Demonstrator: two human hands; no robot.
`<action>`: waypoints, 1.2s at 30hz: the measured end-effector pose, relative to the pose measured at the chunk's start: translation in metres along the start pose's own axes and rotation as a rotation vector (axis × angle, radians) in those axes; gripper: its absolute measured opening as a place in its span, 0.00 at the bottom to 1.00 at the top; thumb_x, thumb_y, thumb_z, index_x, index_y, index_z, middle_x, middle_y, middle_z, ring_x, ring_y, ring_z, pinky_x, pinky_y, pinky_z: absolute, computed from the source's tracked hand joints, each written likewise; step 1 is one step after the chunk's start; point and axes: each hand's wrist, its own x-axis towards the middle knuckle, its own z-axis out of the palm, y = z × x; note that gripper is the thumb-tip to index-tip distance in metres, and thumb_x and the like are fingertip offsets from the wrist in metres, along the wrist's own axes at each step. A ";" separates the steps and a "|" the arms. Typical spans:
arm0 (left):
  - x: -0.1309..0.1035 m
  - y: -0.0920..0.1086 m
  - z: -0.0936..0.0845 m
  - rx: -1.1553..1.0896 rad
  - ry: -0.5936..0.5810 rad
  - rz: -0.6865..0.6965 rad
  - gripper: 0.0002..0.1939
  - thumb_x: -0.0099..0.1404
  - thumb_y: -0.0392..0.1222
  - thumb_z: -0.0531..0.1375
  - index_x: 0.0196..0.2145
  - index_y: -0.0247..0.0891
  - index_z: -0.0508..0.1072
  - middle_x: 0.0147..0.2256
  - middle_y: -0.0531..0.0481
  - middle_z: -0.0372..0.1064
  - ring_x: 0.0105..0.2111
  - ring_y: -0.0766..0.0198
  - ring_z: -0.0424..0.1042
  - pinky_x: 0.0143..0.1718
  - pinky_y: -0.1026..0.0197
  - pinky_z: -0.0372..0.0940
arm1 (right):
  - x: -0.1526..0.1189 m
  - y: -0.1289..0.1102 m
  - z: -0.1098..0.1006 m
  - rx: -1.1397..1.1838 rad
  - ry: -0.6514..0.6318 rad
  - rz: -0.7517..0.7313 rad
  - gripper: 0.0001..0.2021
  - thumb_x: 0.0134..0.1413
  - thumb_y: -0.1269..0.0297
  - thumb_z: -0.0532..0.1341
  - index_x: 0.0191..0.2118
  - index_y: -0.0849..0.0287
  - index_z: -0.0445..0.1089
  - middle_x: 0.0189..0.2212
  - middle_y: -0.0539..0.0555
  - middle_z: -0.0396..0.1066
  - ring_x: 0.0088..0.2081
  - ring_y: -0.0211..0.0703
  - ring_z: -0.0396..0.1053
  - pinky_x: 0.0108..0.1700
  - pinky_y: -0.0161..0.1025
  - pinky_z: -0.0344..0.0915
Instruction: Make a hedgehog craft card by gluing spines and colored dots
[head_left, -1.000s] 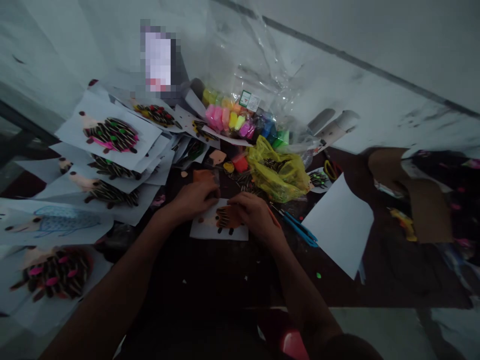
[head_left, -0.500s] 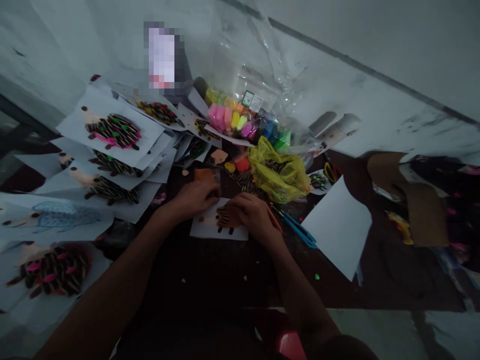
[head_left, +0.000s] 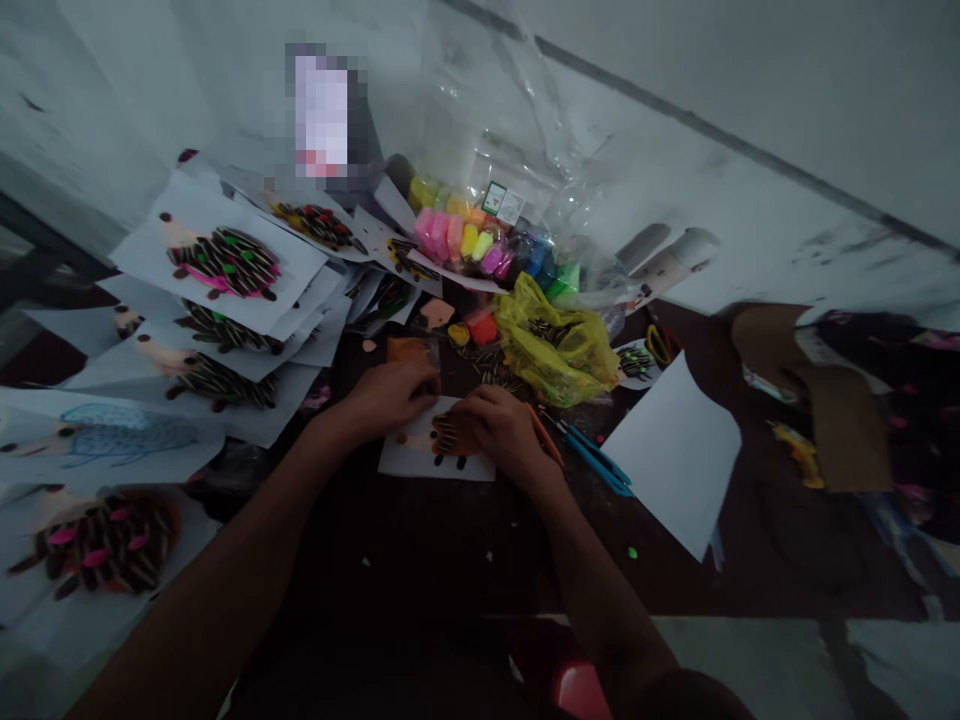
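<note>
A small white sheet (head_left: 397, 465) lies on the dark table, bearing a clay hedgehog (head_left: 448, 437) with a brown body, dark feet and a few striped seeds stuck in it. My left hand (head_left: 394, 395) rests at the sheet's upper left edge, fingers curled together; what lies under the fingertips is hidden. Over the right part of the hedgehog, my right hand (head_left: 496, 425) has its fingers pinched down on the body. Anything between them is too small and dark to make out. Loose striped seeds (head_left: 491, 368) lie just beyond the right hand.
Stacked hedgehog pictures (head_left: 225, 265) fill the left side. Behind the hands are a yellow bag (head_left: 555, 345) of seeds and a clear bag of coloured clay (head_left: 465, 235). Blue tweezers (head_left: 596, 460), a blank sheet (head_left: 675, 455) and scissors (head_left: 660, 343) lie to the right.
Both hands keep nearly the same place and pose. The whole view has shifted very slightly; nothing else has visibly moved.
</note>
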 end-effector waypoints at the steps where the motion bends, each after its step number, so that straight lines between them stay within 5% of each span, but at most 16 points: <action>1: 0.000 0.000 0.000 -0.002 0.003 0.003 0.09 0.64 0.40 0.57 0.38 0.40 0.76 0.37 0.47 0.76 0.38 0.54 0.74 0.38 0.57 0.63 | 0.000 0.000 0.000 -0.013 0.001 -0.003 0.09 0.66 0.69 0.61 0.43 0.55 0.80 0.37 0.55 0.74 0.39 0.41 0.70 0.42 0.36 0.64; 15: 0.001 -0.001 0.001 -0.013 0.006 0.003 0.09 0.64 0.41 0.57 0.38 0.41 0.76 0.38 0.47 0.76 0.39 0.53 0.75 0.40 0.56 0.64 | 0.003 0.003 0.005 -0.123 0.001 -0.063 0.10 0.65 0.73 0.61 0.41 0.56 0.81 0.33 0.53 0.72 0.36 0.41 0.68 0.38 0.35 0.62; 20: 0.000 0.000 -0.001 -0.016 -0.002 0.005 0.10 0.64 0.41 0.56 0.39 0.40 0.76 0.38 0.46 0.76 0.40 0.53 0.74 0.41 0.56 0.65 | 0.000 0.000 -0.003 -0.115 0.017 -0.048 0.10 0.67 0.68 0.61 0.46 0.54 0.80 0.39 0.54 0.74 0.41 0.41 0.70 0.41 0.36 0.64; 27: 0.001 0.000 -0.003 -0.021 -0.009 0.020 0.09 0.63 0.41 0.56 0.37 0.40 0.76 0.38 0.47 0.76 0.38 0.54 0.74 0.39 0.56 0.64 | 0.012 0.004 -0.017 -0.184 0.144 0.197 0.09 0.67 0.68 0.60 0.43 0.57 0.80 0.38 0.57 0.75 0.42 0.45 0.72 0.44 0.38 0.65; 36: 0.001 -0.002 -0.001 -0.001 0.017 0.042 0.10 0.63 0.41 0.56 0.37 0.40 0.76 0.38 0.47 0.76 0.39 0.53 0.74 0.39 0.56 0.65 | 0.047 -0.004 -0.015 -0.478 -0.067 0.359 0.09 0.68 0.64 0.60 0.46 0.59 0.77 0.47 0.60 0.75 0.49 0.49 0.71 0.45 0.39 0.63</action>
